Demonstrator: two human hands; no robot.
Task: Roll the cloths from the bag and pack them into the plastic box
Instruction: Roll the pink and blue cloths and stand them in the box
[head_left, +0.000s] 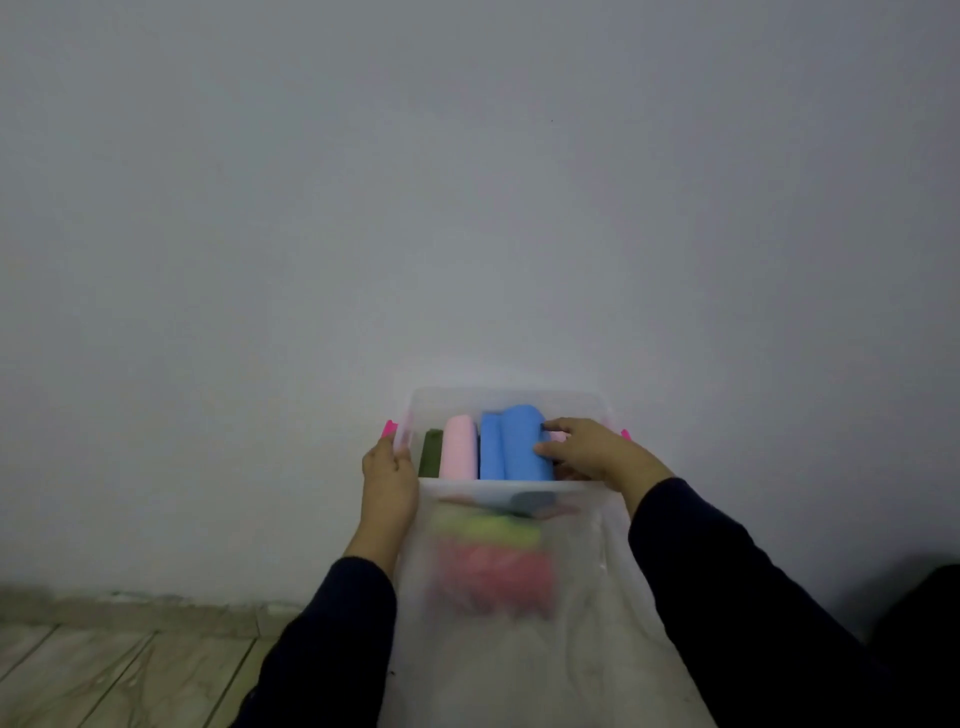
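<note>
Nearest to us, at the bottom left, we see a wooden floor (104, 670). Two arms in dark sleeves (332, 639) reach forward from the lower edge. Between them lies a clear plastic bag (587, 597), blurred, and through it we see a yellow-green cloth (488, 530) and a red cloth (498, 577) still inside.

Just behind the bag stands the clear plastic box (506, 397), with its far side close to the wall (467, 182). It has a pink latch (389, 429) at its left end, and a bit of pink shows at the right end too.

Our left hand (389, 475) holds the left rim of the box near the front corner; the thumb lies over the rim, the other fingers are hidden, so we cannot tell how tightly they curl.

Our right hand (587, 449) is inside the box at its right side, and its curled fingers grip the right blue roll (522, 441).

In the box the rolls lie side by side, from left to right: a dark green roll (431, 454), a pink roll (460, 447), a blue roll (491, 449) and the gripped one, which sits a little higher than the others. A small pink piece shows under the right hand; we cannot tell what it is.
</note>
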